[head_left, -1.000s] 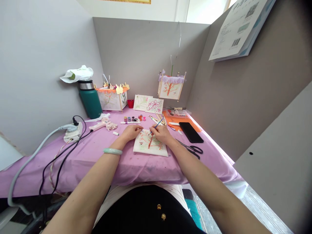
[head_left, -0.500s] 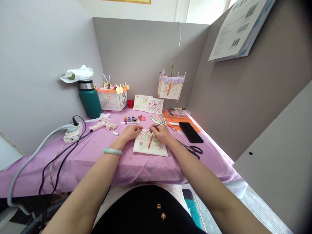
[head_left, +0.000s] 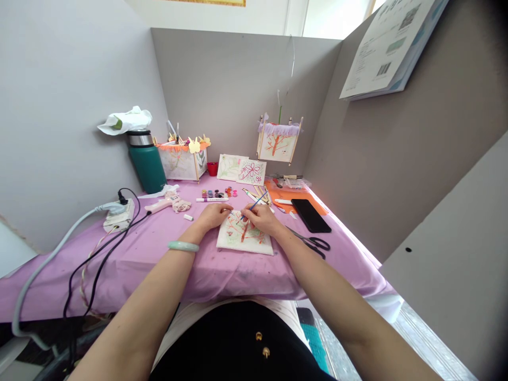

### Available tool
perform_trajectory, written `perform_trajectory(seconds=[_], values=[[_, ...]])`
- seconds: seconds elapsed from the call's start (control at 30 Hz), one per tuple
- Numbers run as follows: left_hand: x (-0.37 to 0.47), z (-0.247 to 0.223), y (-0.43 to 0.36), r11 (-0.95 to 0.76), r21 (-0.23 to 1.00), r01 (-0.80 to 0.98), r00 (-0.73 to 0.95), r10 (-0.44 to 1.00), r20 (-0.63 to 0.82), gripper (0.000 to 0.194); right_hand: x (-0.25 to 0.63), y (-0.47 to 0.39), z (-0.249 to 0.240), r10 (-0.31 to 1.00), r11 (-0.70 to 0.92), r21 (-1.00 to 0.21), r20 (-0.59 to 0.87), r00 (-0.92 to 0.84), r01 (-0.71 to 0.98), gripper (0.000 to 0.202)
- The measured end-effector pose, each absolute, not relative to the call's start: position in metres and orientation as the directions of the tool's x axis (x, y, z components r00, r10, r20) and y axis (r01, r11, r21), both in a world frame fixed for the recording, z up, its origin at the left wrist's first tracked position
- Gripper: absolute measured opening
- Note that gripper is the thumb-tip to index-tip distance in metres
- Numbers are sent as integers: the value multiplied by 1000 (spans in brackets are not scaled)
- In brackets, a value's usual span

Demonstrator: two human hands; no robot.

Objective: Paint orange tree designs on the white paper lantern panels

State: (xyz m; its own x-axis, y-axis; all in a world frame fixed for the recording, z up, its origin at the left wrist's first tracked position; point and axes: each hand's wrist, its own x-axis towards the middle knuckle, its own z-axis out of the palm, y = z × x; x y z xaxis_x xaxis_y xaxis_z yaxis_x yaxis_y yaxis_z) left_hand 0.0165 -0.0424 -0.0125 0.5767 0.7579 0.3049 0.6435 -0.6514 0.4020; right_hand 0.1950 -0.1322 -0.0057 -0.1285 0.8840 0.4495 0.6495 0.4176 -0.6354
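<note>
A white square painted sheet [head_left: 229,242] lies flat before me, with a red-orange tree and green and red dabs on it. At its upper left corner, my left hand [head_left: 214,216] is closed, fingertips pinched at the edge; a bracelet circles that wrist. Over the upper right part of the sheet, my right hand [head_left: 260,217] grips a thin blue paintbrush [head_left: 260,199], its shaft slanting up to the right and its tip low over the painted branches. Behind the hands are small paint pots [head_left: 216,193] and a purple-and-white marker [head_left: 212,200].
Scissors [head_left: 313,242] and a black phone [head_left: 311,215] lie to the right. A pink glue gun [head_left: 161,205], a power strip [head_left: 119,216] and a green bottle [head_left: 146,168] stand left. A painted lantern [head_left: 278,144] hangs at the back near two painted cards [head_left: 252,172].
The paintbrush has tipped more upright, its tip shifting slightly down the sheet as my right hand turns. My left hand and the sheet have stayed in place.
</note>
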Motion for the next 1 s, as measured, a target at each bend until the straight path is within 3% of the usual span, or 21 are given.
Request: perform_trajectory(seconds=[0.2, 0.37, 0.67, 1.0], values=[[16, -12, -44, -660, 394, 639, 582, 751, 312, 37, 196, -130, -2, 808, 487, -546, 579, -113, 682, 23], [16, -11, -44, -658, 396, 641, 583, 752, 308, 37, 196, -133, -1, 861, 446, -563, 483, -161, 696, 23], [16, -12, -43, -652, 408, 639, 577, 757, 305, 37, 195, -134, -4, 909, 404, -697, 378, -175, 592, 30], [16, -14, -41, -659, 407, 632, 581, 751, 315, 36, 196, -129, -5, 814, 431, -498, 575, -86, 752, 23]])
